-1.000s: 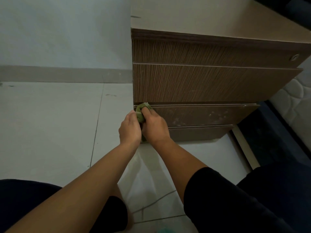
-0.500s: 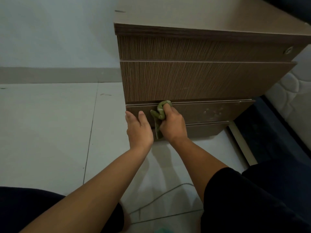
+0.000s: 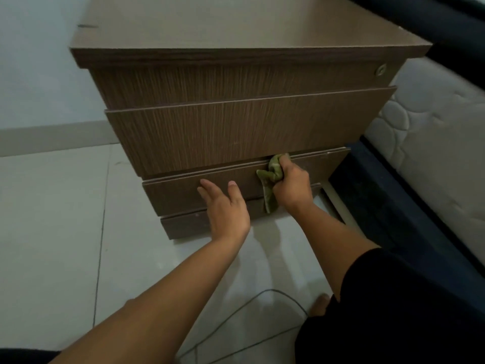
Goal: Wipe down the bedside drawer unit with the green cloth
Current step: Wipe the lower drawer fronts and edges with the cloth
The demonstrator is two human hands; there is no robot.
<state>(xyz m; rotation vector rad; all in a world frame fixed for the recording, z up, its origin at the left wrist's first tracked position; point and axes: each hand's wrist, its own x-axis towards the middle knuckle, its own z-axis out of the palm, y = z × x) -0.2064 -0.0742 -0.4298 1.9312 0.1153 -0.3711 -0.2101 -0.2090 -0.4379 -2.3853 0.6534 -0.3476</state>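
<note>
A brown wood-grain bedside drawer unit stands on the floor in front of me, with three drawer fronts and a plinth. My right hand is shut on a bunched green cloth and presses it against the top edge of the bottom drawer front, right of its middle. A tail of the cloth hangs down to the plinth. My left hand lies flat with fingers spread on the bottom drawer front, just left of the cloth, holding nothing.
A quilted white mattress on a dark bed base stands right of the unit. Pale floor tiles spread to the left, up to a white wall. A thin cable runs across the floor near my knees.
My right hand has slid the cloth rightward along the top edge of the bottom drawer, from its left corner past the middle. My left hand opened and laid flat on the drawer front.
</note>
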